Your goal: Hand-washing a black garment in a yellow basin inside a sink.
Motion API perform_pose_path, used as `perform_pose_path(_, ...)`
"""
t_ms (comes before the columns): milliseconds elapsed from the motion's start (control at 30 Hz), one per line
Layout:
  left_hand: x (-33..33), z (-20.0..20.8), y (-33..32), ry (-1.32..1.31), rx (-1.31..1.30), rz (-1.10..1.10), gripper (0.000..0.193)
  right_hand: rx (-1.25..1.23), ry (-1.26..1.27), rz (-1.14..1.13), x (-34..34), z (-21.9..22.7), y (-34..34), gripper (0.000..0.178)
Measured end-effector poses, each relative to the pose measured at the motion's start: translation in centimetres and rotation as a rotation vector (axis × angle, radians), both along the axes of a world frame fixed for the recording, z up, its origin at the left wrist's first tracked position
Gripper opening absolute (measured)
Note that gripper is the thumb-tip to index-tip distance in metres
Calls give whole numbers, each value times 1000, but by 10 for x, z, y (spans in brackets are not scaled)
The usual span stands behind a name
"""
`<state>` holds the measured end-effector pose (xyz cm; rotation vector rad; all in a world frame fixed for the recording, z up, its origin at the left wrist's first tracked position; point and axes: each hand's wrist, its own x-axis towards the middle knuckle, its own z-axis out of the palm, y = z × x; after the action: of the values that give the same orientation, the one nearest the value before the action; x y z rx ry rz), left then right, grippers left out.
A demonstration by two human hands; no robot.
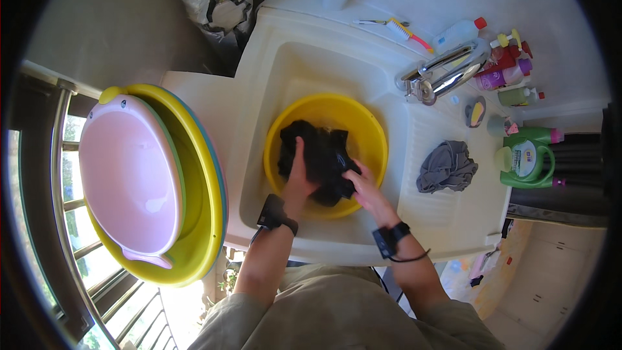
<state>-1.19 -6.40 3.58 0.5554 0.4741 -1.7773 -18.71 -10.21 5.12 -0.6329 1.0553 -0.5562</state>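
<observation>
Dark, wet-looking black cloth (317,155) lies bunched in a yellow basin (379,133) that stands inside the white sink. My left hand (300,172) grips the cloth's left side, one digit stretched along its top while the other fingers are mostly hidden by the fabric. At the lower right of the bundle, my right hand (366,186) pinches an edge of the same cloth between thumb and fingers. Some water seems to be in the basin, though the cloth hides most of it. What kind of garment it is cannot be made out.
A crumpled grey cloth (448,167) rests on the ribbed washboard (414,204) to the right. Above it rises a chrome faucet (447,74), with several bottles, a green detergent jug (528,161) and a scrub brush (408,34) along the ledge. Stacked basins (133,168) stand left.
</observation>
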Motion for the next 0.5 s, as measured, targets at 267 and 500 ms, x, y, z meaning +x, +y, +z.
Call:
perform_pose_path(267,-20,-82,23,-508,259,-173,48,-480,341,389,-16,89,-52,28)
perform_pose_path(500,-10,-36,32,-1596,38,-1235,70,-1037,995,495,32,-23,-49,46)
